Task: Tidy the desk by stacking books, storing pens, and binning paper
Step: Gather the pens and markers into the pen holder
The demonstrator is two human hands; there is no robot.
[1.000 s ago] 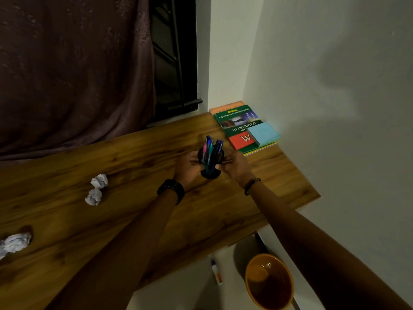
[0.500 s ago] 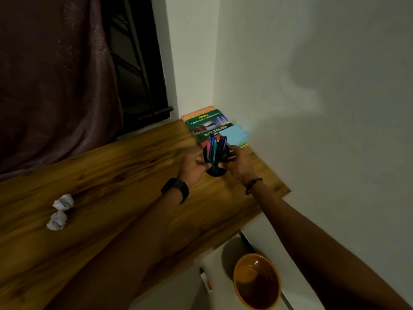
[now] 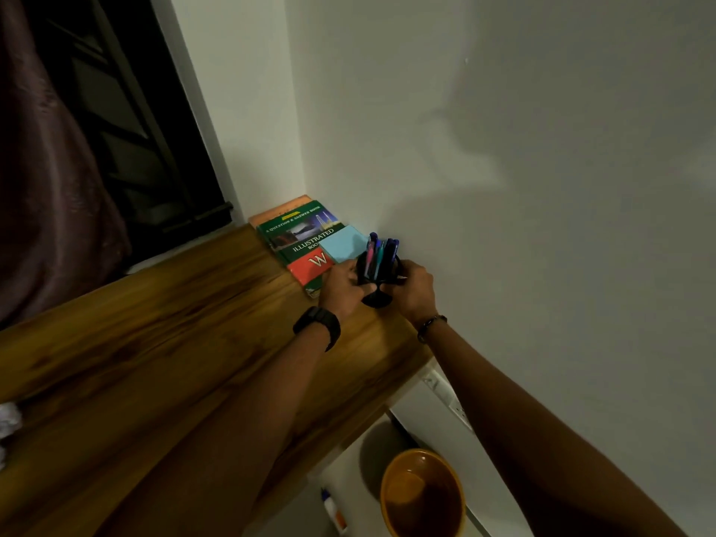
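A black pen holder (image 3: 377, 279) with several coloured pens (image 3: 381, 251) stands near the right end of the wooden desk (image 3: 174, 343), just in front of the book stack. My left hand (image 3: 343, 286) grips its left side and my right hand (image 3: 412, 290) grips its right side. The stack of books (image 3: 298, 234) lies in the far corner by the wall: a green illustrated book on an orange one, with a light blue pad (image 3: 343, 248) on top. A crumpled paper ball (image 3: 8, 418) shows at the left edge.
An orange bin (image 3: 424, 494) stands on the floor under the desk's right end, with a small glue bottle (image 3: 334, 511) beside it. A white wall runs along the right. A dark curtain (image 3: 50, 168) and window frame are behind the desk.
Both hands have carried the pen holder to the right and further back, up to the book stack. The view has swung right, so most paper balls have left the frame.
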